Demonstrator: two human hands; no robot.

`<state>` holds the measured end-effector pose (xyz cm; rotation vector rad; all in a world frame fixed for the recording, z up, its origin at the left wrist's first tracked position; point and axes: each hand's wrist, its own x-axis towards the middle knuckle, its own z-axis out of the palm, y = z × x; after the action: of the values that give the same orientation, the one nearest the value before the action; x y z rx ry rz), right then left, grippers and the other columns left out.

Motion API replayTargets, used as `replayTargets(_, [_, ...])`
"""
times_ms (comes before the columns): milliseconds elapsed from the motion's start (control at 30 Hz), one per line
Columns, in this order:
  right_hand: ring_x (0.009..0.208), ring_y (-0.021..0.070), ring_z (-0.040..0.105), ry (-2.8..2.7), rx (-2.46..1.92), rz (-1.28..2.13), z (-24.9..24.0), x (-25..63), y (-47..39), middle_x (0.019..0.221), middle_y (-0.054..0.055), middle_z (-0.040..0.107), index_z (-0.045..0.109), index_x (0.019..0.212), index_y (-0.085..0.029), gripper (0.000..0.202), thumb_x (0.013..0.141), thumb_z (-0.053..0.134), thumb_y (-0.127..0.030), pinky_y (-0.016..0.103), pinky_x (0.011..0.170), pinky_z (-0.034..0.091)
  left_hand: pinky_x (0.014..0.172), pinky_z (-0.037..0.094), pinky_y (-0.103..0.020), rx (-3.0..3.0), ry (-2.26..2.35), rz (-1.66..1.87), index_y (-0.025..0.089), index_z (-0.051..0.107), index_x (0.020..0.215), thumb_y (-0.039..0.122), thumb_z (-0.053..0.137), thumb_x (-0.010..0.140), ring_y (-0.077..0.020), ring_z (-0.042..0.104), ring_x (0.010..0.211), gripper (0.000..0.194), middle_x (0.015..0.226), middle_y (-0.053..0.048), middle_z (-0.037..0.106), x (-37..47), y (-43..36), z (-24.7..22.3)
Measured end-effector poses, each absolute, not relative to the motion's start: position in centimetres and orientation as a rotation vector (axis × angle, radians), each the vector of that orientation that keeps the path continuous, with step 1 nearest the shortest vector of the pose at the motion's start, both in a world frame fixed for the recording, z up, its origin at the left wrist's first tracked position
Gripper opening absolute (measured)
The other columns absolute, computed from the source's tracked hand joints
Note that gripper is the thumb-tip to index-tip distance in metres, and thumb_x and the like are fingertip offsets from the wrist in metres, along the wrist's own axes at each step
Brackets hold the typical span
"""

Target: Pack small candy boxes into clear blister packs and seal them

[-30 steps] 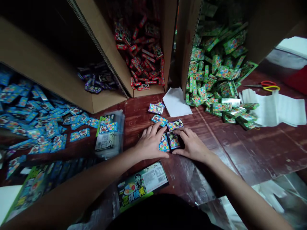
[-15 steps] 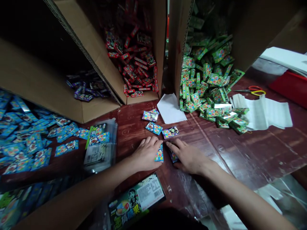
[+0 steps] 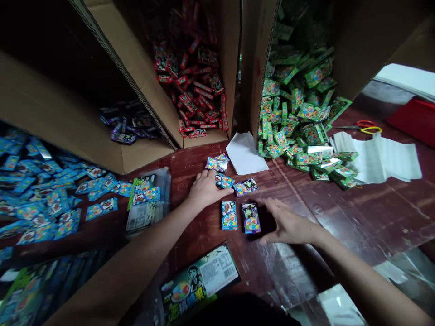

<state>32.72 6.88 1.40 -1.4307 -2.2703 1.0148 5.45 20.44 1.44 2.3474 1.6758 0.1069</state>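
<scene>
On the counter (image 3: pixel 299 192) we've got a blue box (image 3: pixel 229 215) and purple box (image 3: pixel 251 218) lined up, a few packs (image 3: pixel 246 186) still askew behind, right hand (image 3: pixel 291 222) spread wide alongside, left hand (image 3: pixel 203 188) at a blue pack (image 3: pixel 224 180), grip unclear tbh.

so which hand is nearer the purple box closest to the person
Right. The right hand is just right of the purple box; the left hand is farther off, forward and to the left, by a blue box.
</scene>
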Motion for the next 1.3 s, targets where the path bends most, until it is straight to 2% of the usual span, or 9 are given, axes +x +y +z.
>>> replayTargets(167, [0.121,0.0321,0.058,-1.975,-1.824,0.681,1.0,31.1,9.3,0.127,0.016,0.061,0.047,0.138,-0.019,0.071,0.09,0.053,-0.071,0.047,0.102,0.047,0.109,0.042,-0.048,2.43,1.494,0.041,0.016,0.047,0.139,0.051,0.068,0.077,-0.0372,0.049,0.13,0.074,0.14,-0.018,0.051,5.4,20.6,0.9])
replayTargets(300, [0.119,0.0378,0.057,-2.095,-1.973,0.493,0.8,27.4,13.5,0.125,0.023,0.06,0.052,0.132,-0.009,0.084,0.081,0.06,-0.076,0.05,0.1,0.047,0.114,0.039,-0.043,2.475,1.256,-0.088,0.021,0.043,0.147,0.041,0.072,0.073,-0.032,0.046,0.136,0.082,0.151,-0.011,0.047,4.4,21.0,2.3])
replayTargets(467, [0.129,0.0369,0.05,-2.411,-1.66,0.552,1.3,27.6,15.2,0.139,0.019,0.057,0.045,0.147,-0.016,0.094,0.077,0.067,-0.075,0.053,0.106,0.043,0.125,0.014,-0.054,2.387,1.018,-0.356,0.012,0.009,0.161,0.074,0.071,0.065,-0.0378,0.006,0.157,0.13,0.17,-0.02,0.002,3.2,18.9,3.1])
replayTargets(567, [0.15,0.04,0.026,-2.5,-1.433,0.489,0.8,28.6,12.6,0.163,0.022,0.03,0.02,0.161,-0.015,0.119,0.073,0.06,-0.085,0.06,0.118,0.027,0.123,-0.002,-0.061,2.445,1.053,-0.335,0.012,-0.001,0.162,0.084,0.073,0.049,-0.0401,-0.01,0.156,0.152,0.168,-0.021,-0.013,3.1,16.4,1.9])
replayTargets(667, [0.156,0.0406,0.003,-2.544,-1.379,0.425,-1.1,28.2,9.5,0.169,0.022,0.009,0.012,0.163,-0.014,0.116,0.08,0.052,-0.084,0.065,0.122,0.013,0.123,-0.003,-0.06,2.436,1.145,-0.244,0.012,-0.003,0.162,0.088,0.069,0.049,-0.0391,-0.013,0.155,0.153,0.167,-0.021,-0.014,3.5,14.9,0.5])
replayTargets(900, [0.156,0.0365,0.011,-2.487,-1.47,0.34,-1.9,25.6,11.4,0.168,0.016,0.022,0.033,0.158,-0.02,0.079,0.096,0.043,-0.068,0.062,0.123,0.015,0.124,0.002,-0.06,2.436,1.296,-0.226,0.012,0.004,0.162,0.087,0.07,0.049,-0.0403,-0.006,0.156,0.151,0.168,-0.022,-0.009,3.0,16.9,1.5])
replayTargets(1100, [0.148,0.0381,0.027,-2.477,-1.374,0.183,2.0,25.7,19.7,0.159,0.02,0.037,0.041,0.151,-0.014,0.073,0.097,0.045,-0.063,0.058,0.12,0.023,0.12,0.025,-0.05,2.507,1.69,-0.348,0.022,0.03,0.157,0.054,0.076,0.073,-0.0382,0.03,0.15,0.101,0.166,-0.016,0.027,-5.0,20.2,9.8])
replayTargets(1200, [0.143,0.0402,0.035,-2.645,-1.453,0.318,1.7,23.5,26.0,0.157,0.02,0.04,0.035,0.155,-0.016,0.08,0.09,0.061,-0.056,0.056,0.115,0.031,0.108,0.04,-0.044,2.311,1.919,-0.577,0.019,0.045,0.147,0.046,0.08,0.069,-0.0381,0.051,0.134,0.089,0.147,-0.019,0.054,-9.9,21.8,12.4])
replayTargets(1300, [0.13,0.0409,0.051,-2.758,-1.443,0.49,0.8,20.4,30.7,0.139,0.022,0.056,0.052,0.143,-0.014,0.084,0.072,0.081,-0.048,0.051,0.107,0.04,0.105,0.044,-0.041,2.229,1.909,-0.69,0.021,0.058,0.134,0.044,0.089,0.056,-0.0367,0.058,0.125,0.086,0.134,-0.016,0.065,-13.1,22.0,11.9])
